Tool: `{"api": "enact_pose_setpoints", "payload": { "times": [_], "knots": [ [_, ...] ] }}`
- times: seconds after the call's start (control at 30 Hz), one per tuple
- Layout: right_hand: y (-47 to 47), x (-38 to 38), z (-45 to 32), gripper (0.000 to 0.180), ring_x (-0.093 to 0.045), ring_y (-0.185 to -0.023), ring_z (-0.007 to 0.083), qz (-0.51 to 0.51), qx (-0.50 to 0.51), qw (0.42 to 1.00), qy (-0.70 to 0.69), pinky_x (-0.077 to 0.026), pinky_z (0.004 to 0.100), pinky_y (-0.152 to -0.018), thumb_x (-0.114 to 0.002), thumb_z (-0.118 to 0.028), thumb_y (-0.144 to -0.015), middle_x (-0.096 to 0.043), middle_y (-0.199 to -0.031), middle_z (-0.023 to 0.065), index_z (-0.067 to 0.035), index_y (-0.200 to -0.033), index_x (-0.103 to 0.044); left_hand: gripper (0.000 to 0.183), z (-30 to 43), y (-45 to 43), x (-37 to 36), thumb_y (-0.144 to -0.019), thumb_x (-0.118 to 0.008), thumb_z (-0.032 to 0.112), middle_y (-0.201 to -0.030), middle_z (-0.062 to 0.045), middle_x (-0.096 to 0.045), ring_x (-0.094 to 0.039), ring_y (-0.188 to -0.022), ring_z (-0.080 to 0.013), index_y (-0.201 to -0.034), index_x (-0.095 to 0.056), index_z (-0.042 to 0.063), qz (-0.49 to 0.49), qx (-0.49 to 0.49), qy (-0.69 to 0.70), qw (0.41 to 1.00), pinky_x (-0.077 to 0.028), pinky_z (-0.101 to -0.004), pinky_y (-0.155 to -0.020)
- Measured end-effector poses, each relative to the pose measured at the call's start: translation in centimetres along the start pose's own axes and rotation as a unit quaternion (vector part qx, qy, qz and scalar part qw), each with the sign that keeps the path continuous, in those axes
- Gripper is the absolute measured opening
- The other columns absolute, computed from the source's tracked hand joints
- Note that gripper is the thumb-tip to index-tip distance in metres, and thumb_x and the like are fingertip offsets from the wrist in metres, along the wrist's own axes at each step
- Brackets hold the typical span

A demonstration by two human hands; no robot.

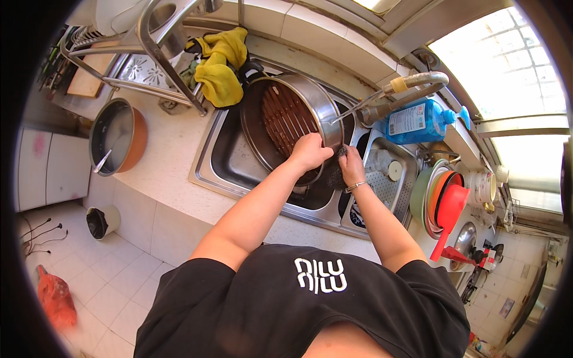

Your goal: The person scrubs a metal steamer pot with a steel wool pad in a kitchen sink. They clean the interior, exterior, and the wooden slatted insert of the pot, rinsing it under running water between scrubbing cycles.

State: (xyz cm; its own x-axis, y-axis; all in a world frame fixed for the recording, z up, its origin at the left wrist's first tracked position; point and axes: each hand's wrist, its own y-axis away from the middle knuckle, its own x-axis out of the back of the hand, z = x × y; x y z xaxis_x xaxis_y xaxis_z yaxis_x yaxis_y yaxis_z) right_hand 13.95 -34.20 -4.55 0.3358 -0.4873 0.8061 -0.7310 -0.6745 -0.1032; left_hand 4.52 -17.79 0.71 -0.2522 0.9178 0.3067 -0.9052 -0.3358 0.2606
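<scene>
A large stainless steel pot (329, 96) is tipped on its side in the left sink basin (228, 154), its mouth turned to the left. Inside it shows a brown slatted surface (286, 114), perhaps a rack. My left hand (312, 152) grips the pot's lower rim, thumb against the outer wall. Close beside it, my right hand (352, 166) holds a dark scouring pad (335, 179) at the pot's outside. Water from the faucet (421, 79) runs onto the pot's wall. A black handle (251, 70) juts from the pot's far side.
Right of the pot, a perforated metal tray (385, 192) sits over the second basin. A blue pump bottle (414, 121) and stacked basins with a red ladle (452, 201) stand beyond. Leftward are a yellow cloth (219, 67), a metal rack (150, 40) and an orange pot (134, 138).
</scene>
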Motion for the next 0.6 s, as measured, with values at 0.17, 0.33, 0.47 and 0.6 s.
{"api": "enact_pose_setpoints", "payload": {
  "times": [0.17, 0.33, 0.47, 0.6],
  "knots": [
    [-5.6, 0.9, -2.5, 0.032, -0.053, -0.092, 0.0374, 0.049, 0.086, 0.995, 0.007, -0.044, 0.0422, -0.078, -0.048, -0.012, -0.079, -0.054, -0.095, 0.0199, -0.003, -0.109, -0.054, 0.030, -0.6, 0.2, 0.4, -0.061, -0.059, 0.022, -0.067, -0.026, -0.057, -0.060, -0.066, -0.0373, -0.070, -0.060, -0.006, -0.030, 0.009, 0.015, 0.999, -0.047, -0.0421, -0.062],
    [-14.0, 0.5, -4.2, 0.025, -0.054, -0.090, 0.0387, 0.031, 0.099, 0.994, 0.038, -0.045, 0.0430, -0.076, -0.048, -0.015, -0.082, -0.057, -0.093, 0.0217, -0.003, -0.101, -0.059, 0.024, -0.8, -0.1, 0.0, -0.063, -0.057, 0.016, -0.052, -0.015, -0.053, -0.057, -0.050, -0.0216, -0.061, -0.056, -0.008, -0.013, -0.034, -0.003, 0.999, -0.044, -0.0351, -0.051],
    [-9.3, 0.0, -3.2, 0.024, -0.053, -0.090, 0.0384, 0.089, 0.108, 0.990, -0.027, -0.043, 0.0427, -0.079, -0.048, -0.014, -0.084, -0.056, -0.092, 0.0211, -0.001, -0.102, -0.058, 0.022, -0.8, -0.1, 0.5, -0.063, -0.058, 0.015, -0.051, -0.014, -0.053, -0.057, -0.051, -0.0206, -0.061, -0.056, -0.007, -0.013, -0.001, -0.022, 1.000, -0.045, -0.0339, -0.051],
    [0.0, -0.1, -0.5, 0.029, -0.050, -0.096, 0.0373, 0.026, 0.007, 0.999, -0.028, -0.041, 0.0399, -0.084, -0.046, -0.017, -0.088, -0.053, -0.100, 0.0205, 0.000, -0.111, -0.052, 0.018, 0.6, 0.0, 0.7, -0.066, -0.057, 0.012, -0.059, -0.011, -0.058, -0.059, -0.056, -0.0174, -0.068, -0.059, -0.006, -0.057, 0.026, 0.059, 0.996, -0.048, -0.0302, -0.054]
  ]
}}
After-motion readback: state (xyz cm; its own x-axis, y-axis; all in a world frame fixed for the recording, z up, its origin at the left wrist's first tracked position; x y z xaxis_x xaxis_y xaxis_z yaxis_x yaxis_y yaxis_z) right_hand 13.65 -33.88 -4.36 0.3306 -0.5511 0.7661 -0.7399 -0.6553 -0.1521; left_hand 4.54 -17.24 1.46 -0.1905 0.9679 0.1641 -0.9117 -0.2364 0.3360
